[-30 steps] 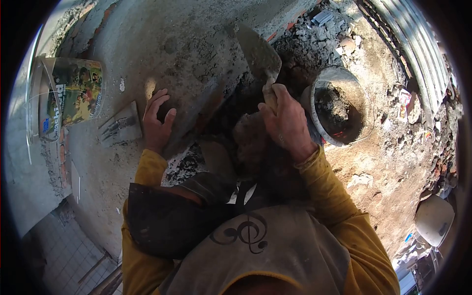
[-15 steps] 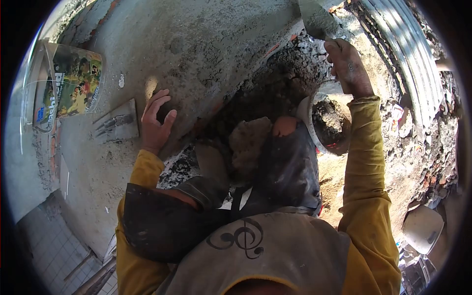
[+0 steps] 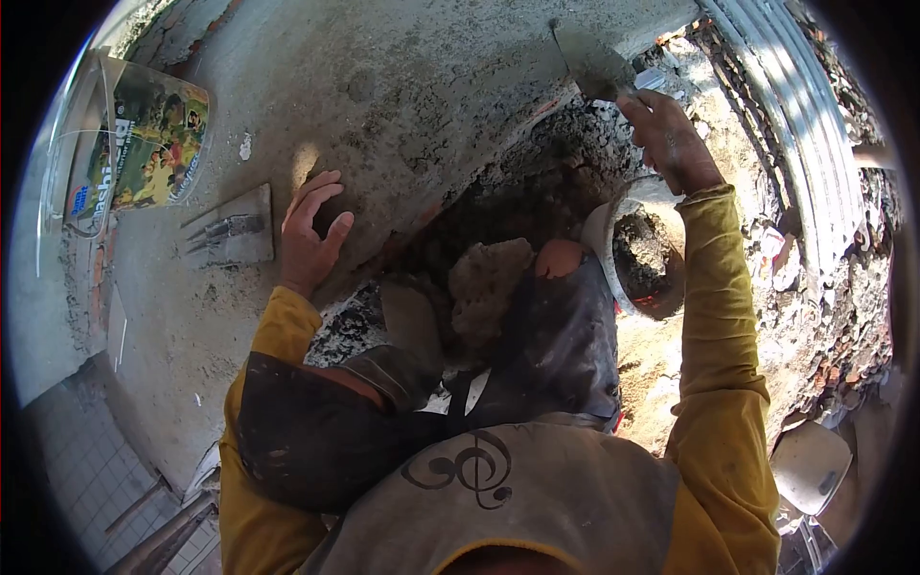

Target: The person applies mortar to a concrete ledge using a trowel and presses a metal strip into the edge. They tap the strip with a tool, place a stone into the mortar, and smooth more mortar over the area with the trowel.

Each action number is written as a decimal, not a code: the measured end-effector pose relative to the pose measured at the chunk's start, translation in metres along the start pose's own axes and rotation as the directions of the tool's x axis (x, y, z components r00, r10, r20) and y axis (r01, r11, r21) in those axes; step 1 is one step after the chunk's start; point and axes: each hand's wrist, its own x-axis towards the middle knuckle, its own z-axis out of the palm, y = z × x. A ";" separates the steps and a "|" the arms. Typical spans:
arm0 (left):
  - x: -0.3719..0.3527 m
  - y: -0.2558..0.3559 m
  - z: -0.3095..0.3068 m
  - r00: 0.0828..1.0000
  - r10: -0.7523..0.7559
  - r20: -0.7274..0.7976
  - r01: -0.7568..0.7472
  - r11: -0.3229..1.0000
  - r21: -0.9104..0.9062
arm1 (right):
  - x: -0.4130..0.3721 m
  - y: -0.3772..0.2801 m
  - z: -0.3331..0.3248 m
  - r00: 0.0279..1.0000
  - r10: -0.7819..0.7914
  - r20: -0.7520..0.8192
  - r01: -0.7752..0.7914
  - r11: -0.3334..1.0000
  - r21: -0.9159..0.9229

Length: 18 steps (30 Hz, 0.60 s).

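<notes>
My right hand [image 3: 666, 139] is closed round the handle of a trowel [image 3: 591, 65]. The trowel's blade lies against the grey cement surface [image 3: 402, 77] near the top of the view. On the left, my left hand [image 3: 313, 230] rests on the same surface with fingers apart, holding nothing. Beside it lies a flat plastering float [image 3: 235, 230] with a dark handle. Below my right forearm stands a bucket [image 3: 602, 240] with dark mortar [image 3: 644, 251] inside.
A clear plastic tub [image 3: 144, 139] with a printed label is at the left. Corrugated sheet [image 3: 795, 115] runs along the upper right, above rubble. A rough stone chunk [image 3: 487, 287] lies by my knee. A white container [image 3: 810, 465] sits at the lower right.
The trowel has moved left and slightly down, its blade now more fully in view over the cement. My left hand has stayed at nearly the same place.
</notes>
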 end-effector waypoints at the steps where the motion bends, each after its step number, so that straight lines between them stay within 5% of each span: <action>1: 0.000 0.000 0.000 1.000 -0.001 0.000 0.001 1.000 -0.003 | 0.001 0.007 0.007 0.938 -0.346 0.007 0.339 0.914 -0.224; 2: 0.000 0.000 0.000 1.000 0.000 -0.001 0.000 1.000 -0.005 | 0.001 0.013 0.011 0.938 -0.347 0.009 0.341 0.914 -0.222; 4: 0.001 0.000 0.000 1.000 0.004 -0.002 -0.004 1.000 -0.009 | -0.004 -0.019 0.024 0.791 -0.612 -0.025 0.565 0.745 -0.355; 6: 0.001 0.000 0.000 1.000 0.008 -0.002 -0.008 1.000 -0.015 | -0.003 -0.017 0.047 0.873 -0.474 -0.117 0.439 0.867 -0.236; 8: 0.001 0.000 0.000 1.000 -0.001 -0.005 0.000 0.999 -0.038 | -0.001 -0.044 0.063 0.994 -0.067 -0.081 0.049 0.977 -0.210; 16: 0.001 0.001 0.000 1.000 -0.004 -0.005 0.004 0.999 -0.045 | -0.026 -0.097 0.087 0.994 -0.076 0.081 0.087 0.984 -0.155; 18: 0.001 0.000 0.000 1.000 -0.001 -0.005 0.001 0.999 -0.045 | -0.032 -0.109 0.085 0.972 -0.011 0.236 0.043 0.990 -0.132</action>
